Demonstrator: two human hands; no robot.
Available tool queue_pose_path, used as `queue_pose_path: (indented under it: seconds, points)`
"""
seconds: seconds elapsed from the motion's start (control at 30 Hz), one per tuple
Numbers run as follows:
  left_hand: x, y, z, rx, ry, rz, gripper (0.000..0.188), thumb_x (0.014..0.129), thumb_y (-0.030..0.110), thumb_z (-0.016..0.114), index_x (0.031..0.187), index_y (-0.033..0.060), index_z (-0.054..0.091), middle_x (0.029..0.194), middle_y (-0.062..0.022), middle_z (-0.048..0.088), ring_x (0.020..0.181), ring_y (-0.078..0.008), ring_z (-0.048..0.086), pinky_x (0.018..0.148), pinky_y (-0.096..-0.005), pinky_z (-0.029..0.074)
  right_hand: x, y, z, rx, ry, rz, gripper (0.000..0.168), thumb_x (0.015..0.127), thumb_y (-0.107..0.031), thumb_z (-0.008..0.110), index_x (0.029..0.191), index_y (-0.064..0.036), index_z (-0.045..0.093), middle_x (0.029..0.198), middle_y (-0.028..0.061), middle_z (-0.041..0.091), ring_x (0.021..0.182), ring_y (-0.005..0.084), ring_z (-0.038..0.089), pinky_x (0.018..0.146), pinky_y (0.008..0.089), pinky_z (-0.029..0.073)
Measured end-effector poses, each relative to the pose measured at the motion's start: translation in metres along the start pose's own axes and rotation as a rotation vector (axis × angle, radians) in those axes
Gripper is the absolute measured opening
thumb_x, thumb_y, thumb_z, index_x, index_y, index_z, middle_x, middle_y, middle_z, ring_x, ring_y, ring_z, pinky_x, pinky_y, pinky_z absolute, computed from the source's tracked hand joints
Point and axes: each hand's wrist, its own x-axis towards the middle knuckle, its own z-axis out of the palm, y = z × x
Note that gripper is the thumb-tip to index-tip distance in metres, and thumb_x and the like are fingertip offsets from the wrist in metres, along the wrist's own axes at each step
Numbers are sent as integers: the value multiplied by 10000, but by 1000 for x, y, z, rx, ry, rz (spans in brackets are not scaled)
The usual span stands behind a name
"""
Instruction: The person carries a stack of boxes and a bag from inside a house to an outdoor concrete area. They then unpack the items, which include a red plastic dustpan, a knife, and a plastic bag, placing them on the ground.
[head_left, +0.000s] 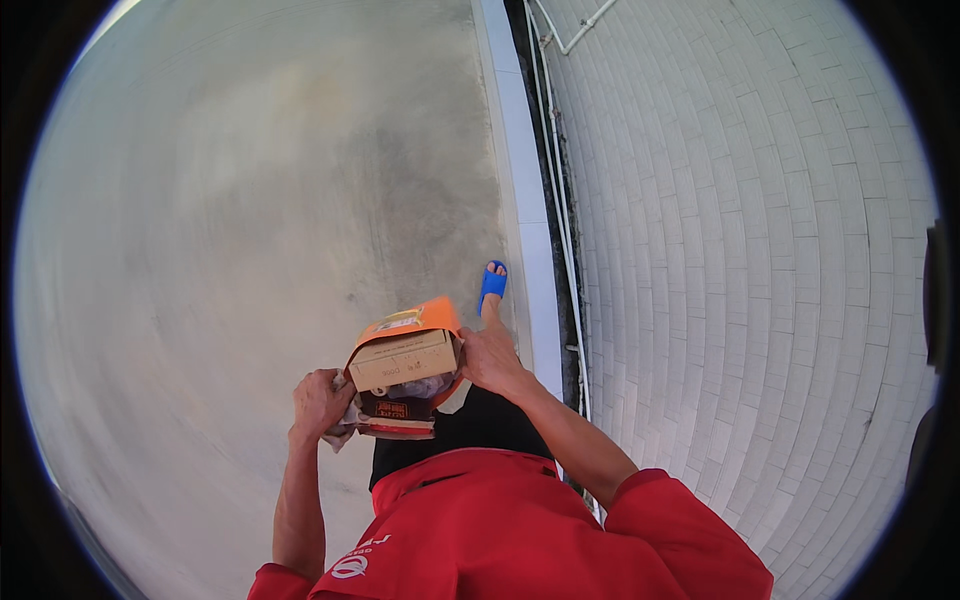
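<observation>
My left hand (322, 401) grips the left side of a bundle of packaging, with crumpled pale wrapping (342, 433) beside its fingers. On the bundle's right side, my right hand (491, 358) holds the edge of an orange sheet or carton (409, 319). The orange piece arches over a brown cardboard box (405, 360) that bears writing. Beneath that box are clear plastic (424, 386) and a dark box with red edges (390, 409). The fingertips of both hands are partly hidden by the packaging.
Smooth concrete ground (225, 225) spreads ahead and to the left. At right, a pale tiled ledge (531, 180) borders a dark gap with white pipes (561, 195), beside a tiled wall (712, 247). One foot in a blue slide sandal (493, 283) shows near the ledge.
</observation>
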Motion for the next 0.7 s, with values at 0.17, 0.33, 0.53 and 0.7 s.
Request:
queue_pose_path:
  seconds: [0.17, 0.33, 0.53, 0.7]
  points:
    - [9, -1, 4, -5, 144, -105, 377, 891, 390, 704, 834, 19, 741, 755, -244, 699, 735, -443, 690, 691, -496, 558, 46, 8, 7, -44, -141, -47, 346, 818, -159, 700, 1112, 15, 643, 846, 221, 730, 844, 424, 722, 719, 539, 545]
    - [-16, -26, 5, 51, 189, -229, 393, 913, 411, 704, 852, 26, 751, 780, -241, 700, 776, -463, 673, 713, -508, 549, 71, -9, 33, -20, -170, -149, 383, 867, -213, 698, 1149, 38, 634, 854, 233, 739, 836, 408, 736, 725, 516, 554]
    - [8, -18, 119, -74, 403, -368, 336, 886, 362, 701, 843, 31, 737, 794, -244, 709, 803, -448, 699, 725, -528, 554, 127, 44, 45, -202, -185, -368, 369, 842, -192, 776, 1115, 5, 626, 928, 234, 700, 902, 417, 691, 759, 501, 543]
    - [-4, -37, 13, -125, 374, -333, 350, 881, 353, 702, 890, 7, 752, 825, -265, 715, 827, -445, 709, 762, -520, 565, 157, -27, 7, -259, -264, -392, 297, 794, -157, 792, 1039, -51, 660, 950, 198, 710, 908, 415, 690, 737, 519, 561]
